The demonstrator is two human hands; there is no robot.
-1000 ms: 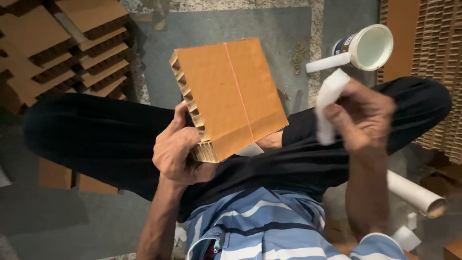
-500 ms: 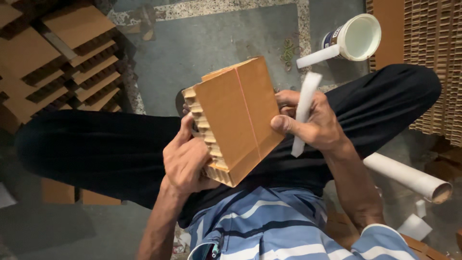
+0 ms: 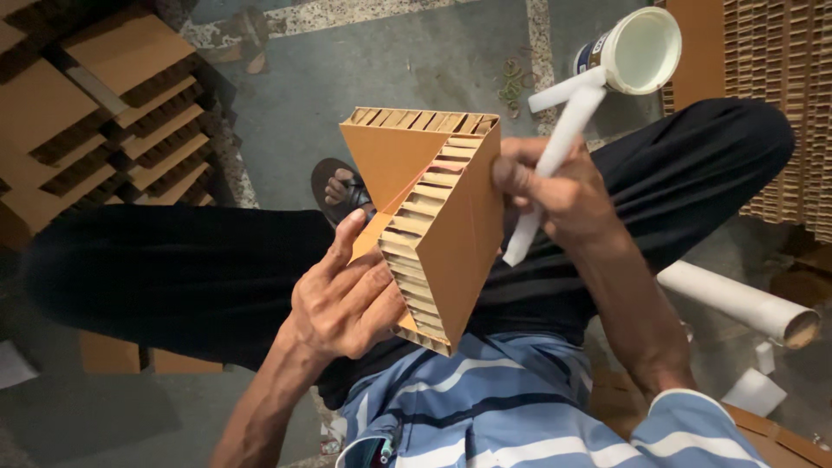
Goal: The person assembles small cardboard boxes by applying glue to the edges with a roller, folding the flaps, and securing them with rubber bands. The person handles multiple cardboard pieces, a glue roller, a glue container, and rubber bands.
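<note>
I hold a brown corrugated cardboard block [image 3: 451, 234] over my lap, folded into a wedge with its fluted edges showing. My left hand [image 3: 342, 299] grips its lower left side from beneath. My right hand [image 3: 555, 195] presses the block's right face while pinching a white strip [image 3: 555, 160] between its fingers. The strip's top end reaches toward a white tub [image 3: 637, 52] on the floor.
Stacked corrugated cardboard pieces [image 3: 104, 113] lie at the left, and tall cardboard stacks [image 3: 771, 78] stand at the right. A white tube [image 3: 737, 299] lies by my right leg. My sandalled foot [image 3: 342, 191] rests on the grey floor.
The cardboard block has turned and opened into a wedge, its fluted edge now facing me. My right hand has stayed on its right side with the white strip.
</note>
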